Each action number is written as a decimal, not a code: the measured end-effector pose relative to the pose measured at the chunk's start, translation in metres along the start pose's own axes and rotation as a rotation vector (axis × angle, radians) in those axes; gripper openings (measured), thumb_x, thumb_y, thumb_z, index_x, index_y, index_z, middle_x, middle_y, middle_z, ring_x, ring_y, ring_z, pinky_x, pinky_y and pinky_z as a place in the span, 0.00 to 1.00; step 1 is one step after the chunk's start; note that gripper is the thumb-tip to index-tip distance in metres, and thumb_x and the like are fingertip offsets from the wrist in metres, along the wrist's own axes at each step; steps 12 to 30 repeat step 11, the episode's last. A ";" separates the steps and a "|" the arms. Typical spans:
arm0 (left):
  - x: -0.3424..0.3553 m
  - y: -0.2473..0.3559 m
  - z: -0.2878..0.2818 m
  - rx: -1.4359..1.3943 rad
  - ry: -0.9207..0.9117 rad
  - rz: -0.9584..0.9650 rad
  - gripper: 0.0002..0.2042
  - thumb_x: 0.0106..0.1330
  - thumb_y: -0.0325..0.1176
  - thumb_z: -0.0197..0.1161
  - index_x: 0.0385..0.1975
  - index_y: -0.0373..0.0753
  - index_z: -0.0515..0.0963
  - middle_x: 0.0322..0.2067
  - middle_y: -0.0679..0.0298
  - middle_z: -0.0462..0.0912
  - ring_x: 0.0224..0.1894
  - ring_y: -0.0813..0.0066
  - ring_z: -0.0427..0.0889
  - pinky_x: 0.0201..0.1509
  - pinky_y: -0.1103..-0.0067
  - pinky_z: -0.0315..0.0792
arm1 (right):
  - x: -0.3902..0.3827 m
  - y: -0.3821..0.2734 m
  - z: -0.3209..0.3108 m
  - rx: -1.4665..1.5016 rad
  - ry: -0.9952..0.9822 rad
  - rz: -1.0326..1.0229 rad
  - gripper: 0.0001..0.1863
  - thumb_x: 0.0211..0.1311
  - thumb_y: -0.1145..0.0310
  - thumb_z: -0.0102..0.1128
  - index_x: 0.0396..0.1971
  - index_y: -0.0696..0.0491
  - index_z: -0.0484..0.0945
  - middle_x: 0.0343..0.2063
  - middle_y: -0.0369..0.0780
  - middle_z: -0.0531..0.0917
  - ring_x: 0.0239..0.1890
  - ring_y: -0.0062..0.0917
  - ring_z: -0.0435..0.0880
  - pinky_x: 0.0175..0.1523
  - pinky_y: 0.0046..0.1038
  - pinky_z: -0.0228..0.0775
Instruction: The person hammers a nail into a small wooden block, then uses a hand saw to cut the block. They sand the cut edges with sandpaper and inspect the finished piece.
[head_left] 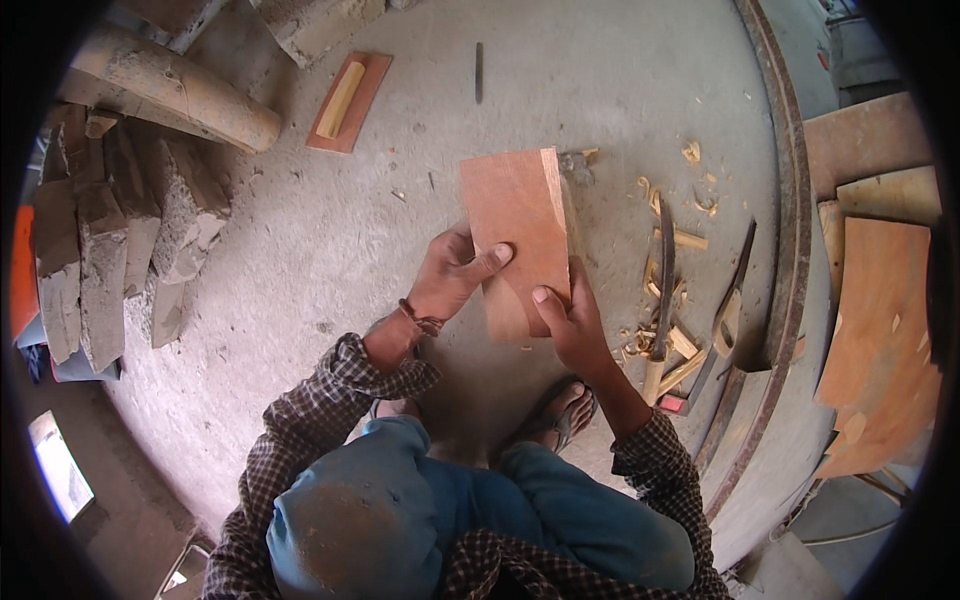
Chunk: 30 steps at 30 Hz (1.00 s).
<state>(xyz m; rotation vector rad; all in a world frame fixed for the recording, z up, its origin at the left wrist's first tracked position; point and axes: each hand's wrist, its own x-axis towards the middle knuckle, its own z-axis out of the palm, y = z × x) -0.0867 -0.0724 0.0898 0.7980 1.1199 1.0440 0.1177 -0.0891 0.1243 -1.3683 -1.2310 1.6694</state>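
Note:
A reddish-brown rectangular piece of plywood (520, 205) is held up in front of me above the concrete floor, tilted slightly. My left hand (455, 275) grips its left edge, thumb flat on the face and fingers hidden behind. On the lower right edge my right hand (577, 325) is closed the same way, thumb on the face. The board's upper right edge looks pale and freshly cut. Partly hidden behind the board lies a small grey object (575, 165). A plywood float with a pale wooden handle (342, 100) rests farther off to the left.
Right of me lie a long curved blade with a wooden handle (665, 280), a handsaw (727, 320) and wood shavings (691, 152). A long metal bar (795, 200) runs beyond them, then plywood sheets (880, 320). Broken concrete blocks (100, 250) and a thick pole (180, 85) occupy the left.

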 end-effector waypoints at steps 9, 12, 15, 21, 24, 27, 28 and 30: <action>-0.023 -0.024 0.025 0.096 0.214 0.045 0.29 0.76 0.43 0.63 0.68 0.34 0.62 0.60 0.53 0.74 0.58 0.59 0.77 0.62 0.66 0.74 | 0.001 0.004 0.019 -0.924 0.278 -0.357 0.31 0.60 0.66 0.67 0.61 0.59 0.66 0.52 0.53 0.77 0.54 0.50 0.78 0.60 0.47 0.70; -0.028 -0.021 0.040 -0.361 0.190 -0.113 0.41 0.75 0.53 0.61 0.78 0.37 0.49 0.72 0.53 0.62 0.72 0.61 0.66 0.72 0.61 0.68 | 0.000 0.001 0.018 -1.082 0.267 -0.439 0.33 0.59 0.66 0.68 0.62 0.59 0.66 0.54 0.53 0.76 0.55 0.53 0.77 0.62 0.49 0.68; -0.028 -0.021 0.040 -0.361 0.190 -0.113 0.41 0.75 0.53 0.61 0.78 0.37 0.49 0.72 0.53 0.62 0.72 0.61 0.66 0.72 0.61 0.68 | 0.000 0.001 0.018 -1.082 0.267 -0.439 0.33 0.59 0.66 0.68 0.62 0.59 0.66 0.54 0.53 0.76 0.55 0.53 0.77 0.62 0.49 0.68; -0.028 -0.021 0.040 -0.361 0.190 -0.113 0.41 0.75 0.53 0.61 0.78 0.37 0.49 0.72 0.53 0.62 0.72 0.61 0.66 0.72 0.61 0.68 | 0.000 0.001 0.018 -1.082 0.267 -0.439 0.33 0.59 0.66 0.68 0.62 0.59 0.66 0.54 0.53 0.76 0.55 0.53 0.77 0.62 0.49 0.68; -0.028 -0.021 0.040 -0.361 0.190 -0.113 0.41 0.75 0.53 0.61 0.78 0.37 0.49 0.72 0.53 0.62 0.72 0.61 0.66 0.72 0.61 0.68 | 0.000 0.001 0.018 -1.082 0.267 -0.439 0.33 0.59 0.66 0.68 0.62 0.59 0.66 0.54 0.53 0.76 0.55 0.53 0.77 0.62 0.49 0.68; -0.028 -0.021 0.040 -0.361 0.190 -0.113 0.41 0.75 0.53 0.61 0.78 0.37 0.49 0.72 0.53 0.62 0.72 0.61 0.66 0.72 0.61 0.68 | 0.000 0.001 0.018 -1.082 0.267 -0.439 0.33 0.59 0.66 0.68 0.62 0.59 0.66 0.54 0.53 0.76 0.55 0.53 0.77 0.62 0.49 0.68; -0.028 -0.021 0.040 -0.361 0.190 -0.113 0.41 0.75 0.53 0.61 0.78 0.37 0.49 0.72 0.53 0.62 0.72 0.61 0.66 0.72 0.61 0.68 | 0.000 0.001 0.018 -1.082 0.267 -0.439 0.33 0.59 0.66 0.68 0.62 0.59 0.66 0.54 0.53 0.76 0.55 0.53 0.77 0.62 0.49 0.68; -0.028 -0.021 0.040 -0.361 0.190 -0.113 0.41 0.75 0.53 0.61 0.78 0.37 0.49 0.72 0.53 0.62 0.72 0.61 0.66 0.72 0.61 0.68 | 0.000 0.001 0.018 -1.082 0.267 -0.439 0.33 0.59 0.66 0.68 0.62 0.59 0.66 0.54 0.53 0.76 0.55 0.53 0.77 0.62 0.49 0.68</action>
